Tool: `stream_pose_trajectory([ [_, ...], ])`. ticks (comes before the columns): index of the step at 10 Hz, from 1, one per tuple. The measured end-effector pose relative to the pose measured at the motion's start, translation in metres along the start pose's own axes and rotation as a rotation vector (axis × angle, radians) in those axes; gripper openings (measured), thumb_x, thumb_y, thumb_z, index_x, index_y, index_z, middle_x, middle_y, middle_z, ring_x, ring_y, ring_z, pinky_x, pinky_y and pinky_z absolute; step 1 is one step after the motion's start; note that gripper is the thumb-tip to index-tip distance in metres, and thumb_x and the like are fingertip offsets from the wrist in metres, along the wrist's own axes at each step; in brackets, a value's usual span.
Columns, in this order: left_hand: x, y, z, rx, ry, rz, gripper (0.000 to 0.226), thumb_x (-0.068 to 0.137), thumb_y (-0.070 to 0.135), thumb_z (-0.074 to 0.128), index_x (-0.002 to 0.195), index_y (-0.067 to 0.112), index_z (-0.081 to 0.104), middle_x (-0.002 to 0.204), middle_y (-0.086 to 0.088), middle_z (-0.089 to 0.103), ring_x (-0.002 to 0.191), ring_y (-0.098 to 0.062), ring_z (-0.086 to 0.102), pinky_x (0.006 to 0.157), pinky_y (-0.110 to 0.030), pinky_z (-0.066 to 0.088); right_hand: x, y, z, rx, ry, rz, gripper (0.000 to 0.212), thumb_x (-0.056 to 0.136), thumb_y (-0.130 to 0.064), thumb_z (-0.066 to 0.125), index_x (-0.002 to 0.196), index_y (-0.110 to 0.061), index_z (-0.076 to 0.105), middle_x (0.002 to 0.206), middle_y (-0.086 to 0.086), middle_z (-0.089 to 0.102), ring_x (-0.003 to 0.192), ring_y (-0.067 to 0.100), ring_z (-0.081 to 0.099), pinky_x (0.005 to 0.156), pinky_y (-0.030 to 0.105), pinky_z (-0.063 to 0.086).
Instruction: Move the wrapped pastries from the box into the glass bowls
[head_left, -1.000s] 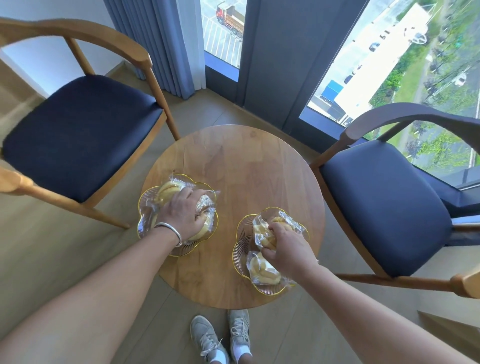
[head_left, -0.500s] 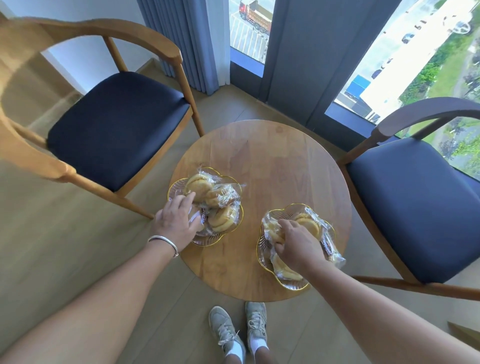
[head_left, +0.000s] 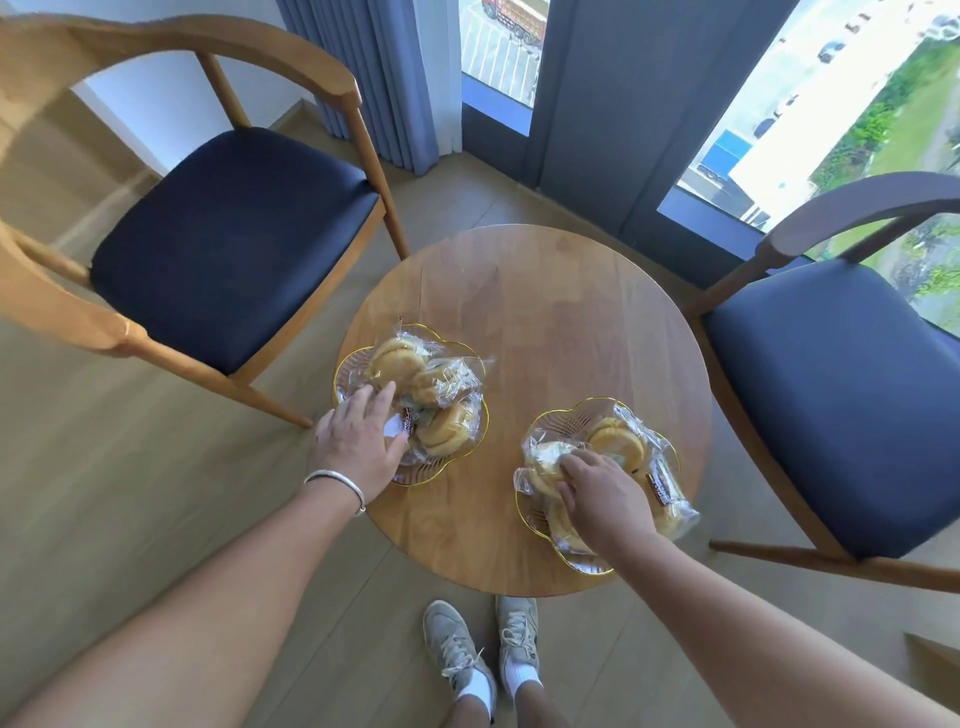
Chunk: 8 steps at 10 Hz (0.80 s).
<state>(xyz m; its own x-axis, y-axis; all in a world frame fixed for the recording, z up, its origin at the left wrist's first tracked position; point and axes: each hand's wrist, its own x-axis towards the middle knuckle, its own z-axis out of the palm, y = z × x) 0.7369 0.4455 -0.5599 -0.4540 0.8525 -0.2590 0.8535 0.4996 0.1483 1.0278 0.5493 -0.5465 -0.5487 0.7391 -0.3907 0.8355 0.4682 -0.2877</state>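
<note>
Both bowls loaded w/ wrapped pastries, no box in view. Right hand (head_left: 602, 499) fingers curled onto a pastry (head_left: 545, 467) in the right bowl (head_left: 558, 415), directly under fingertips. Left hand (head_left: 358, 441) fingers loosely spread at the left bowl (head_left: 470, 353) near edge, pastries just beyond.

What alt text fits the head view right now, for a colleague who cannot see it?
Seen from above, a person's left hand and right hand each rest on wrapped pastries heaped in two gold-rimmed glass bowls on a round wooden table. Two wooden chairs with dark blue seats flank the table, and no box shows.
</note>
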Motion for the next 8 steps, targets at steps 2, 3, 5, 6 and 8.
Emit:
stream_pose_trajectory([
  [2,-0.002,0.002,0.004,0.008,-0.008,0.002,0.064,0.089,0.045,0.049,0.146,0.025,0.026,0.147,-0.007,0.038,0.132,-0.024,0.038,0.107,-0.044,0.031,0.006,0.001,0.006,0.034,-0.033,0.028,0.022,0.099,-0.027,0.041,0.112,-0.017,0.056,0.122,-0.002,0.058,0.113,0.021,0.051,0.082,0.035,0.047],
  [3,-0.006,0.006,0.003,0.016,0.004,0.010,0.065,0.089,0.045,0.050,0.146,0.026,0.026,0.148,-0.007,0.037,0.133,-0.025,0.036,0.108,-0.044,0.030,0.007,0.002,0.006,0.043,-0.064,0.042,0.025,0.100,-0.026,0.039,0.117,-0.016,0.055,0.127,-0.001,0.055,0.119,0.022,0.049,0.086,0.036,0.047],
  [5,-0.013,0.013,-0.017,0.049,0.021,0.031,0.065,0.090,0.047,0.047,0.147,0.027,0.022,0.149,-0.006,0.035,0.135,-0.023,0.034,0.110,-0.043,0.028,0.000,0.006,-0.004,0.027,-0.139,0.028,0.044,0.098,-0.035,0.045,0.139,-0.019,0.037,0.146,0.001,0.040,0.132,0.024,0.038,0.100,0.037,0.043],
  [6,-0.018,0.020,-0.034,0.067,0.045,0.038,0.065,0.090,0.047,0.046,0.147,0.026,0.023,0.149,-0.007,0.035,0.134,-0.024,0.034,0.110,-0.044,0.028,-0.012,0.012,-0.015,0.041,-0.118,0.044,0.058,0.096,-0.039,0.047,0.148,-0.022,0.026,0.154,0.000,0.029,0.139,0.022,0.030,0.106,0.037,0.038],
  [8,-0.033,0.048,-0.065,0.131,0.080,0.071,0.070,0.089,0.059,0.034,0.149,0.032,0.009,0.156,-0.008,0.021,0.142,-0.023,0.021,0.114,-0.047,0.016,-0.030,0.023,-0.048,0.044,0.038,0.001,0.055,0.092,-0.040,0.050,0.142,-0.025,0.033,0.148,0.003,0.036,0.129,0.027,0.041,0.099,0.036,0.040],
])
